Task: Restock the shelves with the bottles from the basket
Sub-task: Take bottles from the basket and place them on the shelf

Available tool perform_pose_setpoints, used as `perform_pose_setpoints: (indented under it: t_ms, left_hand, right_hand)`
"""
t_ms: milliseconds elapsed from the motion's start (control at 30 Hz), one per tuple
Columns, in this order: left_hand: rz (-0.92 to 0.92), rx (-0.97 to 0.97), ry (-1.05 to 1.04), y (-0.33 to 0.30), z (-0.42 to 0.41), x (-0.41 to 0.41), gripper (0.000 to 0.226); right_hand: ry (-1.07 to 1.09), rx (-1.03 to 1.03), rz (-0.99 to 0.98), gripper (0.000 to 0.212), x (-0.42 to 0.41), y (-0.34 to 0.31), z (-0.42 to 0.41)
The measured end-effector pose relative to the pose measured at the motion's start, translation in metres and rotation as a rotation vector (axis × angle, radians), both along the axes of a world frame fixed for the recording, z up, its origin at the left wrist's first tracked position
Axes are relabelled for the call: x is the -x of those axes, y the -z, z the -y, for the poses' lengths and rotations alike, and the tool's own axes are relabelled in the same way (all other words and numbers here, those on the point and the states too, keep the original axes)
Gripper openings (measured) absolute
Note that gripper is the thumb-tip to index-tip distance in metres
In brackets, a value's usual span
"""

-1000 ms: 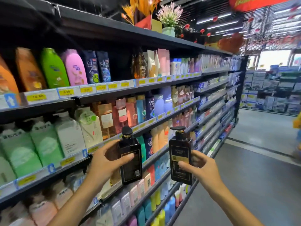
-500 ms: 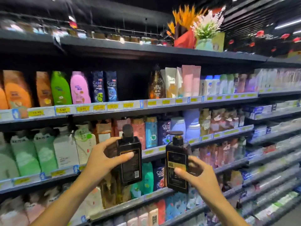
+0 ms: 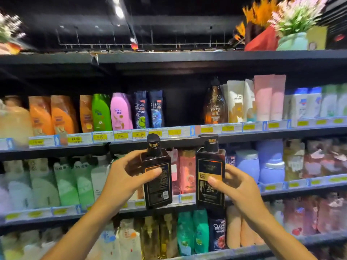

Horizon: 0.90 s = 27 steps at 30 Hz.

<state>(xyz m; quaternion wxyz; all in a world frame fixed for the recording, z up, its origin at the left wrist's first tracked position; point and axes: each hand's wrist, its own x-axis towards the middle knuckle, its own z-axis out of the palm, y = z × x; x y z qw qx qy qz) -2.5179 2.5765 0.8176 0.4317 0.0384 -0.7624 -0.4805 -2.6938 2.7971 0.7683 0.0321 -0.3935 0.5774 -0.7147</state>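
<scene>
My left hand grips a dark brown bottle with a black cap, upright, its back label facing me. My right hand grips a second dark pump bottle with a gold label, also upright. Both bottles are held in front of the shelves, their tops level with the price strip of the upper stocked shelf. On that shelf a dark gap opens between two blue Clear bottles and an amber pump bottle. No basket is in view.
Shelves full of shampoo bottles fill the view: orange, green and pink ones upper left, white and pink tubes upper right, green-white bottles mid left, lilac jars mid right. Flower pots stand on the top board.
The view has turned left and upward to face the shelves squarely. Both hands have raised the bottles, whose tops now reach the upper price strip.
</scene>
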Motion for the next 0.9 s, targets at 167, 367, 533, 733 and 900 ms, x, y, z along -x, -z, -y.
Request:
perform_pose_setpoints:
  t_ms: [167, 367, 533, 733, 900]
  left_hand:
    - [-0.059, 0.030, -0.007, -0.015, 0.018, 0.015, 0.047]
    - [-0.108, 0.059, 0.008, -0.035, 0.039, 0.033, 0.042]
    - [-0.118, 0.061, -0.018, -0.042, 0.044, 0.042, 0.044]
    - [-0.138, 0.051, -0.088, -0.045, 0.047, 0.042, 0.046]
    - [-0.160, 0.031, -0.136, -0.047, 0.057, 0.042, 0.051]
  right_hand:
    - [-0.053, 0.077, -0.067, 0.041, 0.021, -0.029, 0.023]
    - [-0.075, 0.193, -0.187, 0.039, 0.045, -0.084, 0.047]
    - [-0.105, 0.214, -0.296, 0.047, 0.069, -0.129, 0.066]
    - [-0.171, 0.134, -0.403, 0.047, 0.106, -0.174, 0.095]
    - [-0.119, -0.075, -0.506, 0.041, 0.133, -0.187, 0.121]
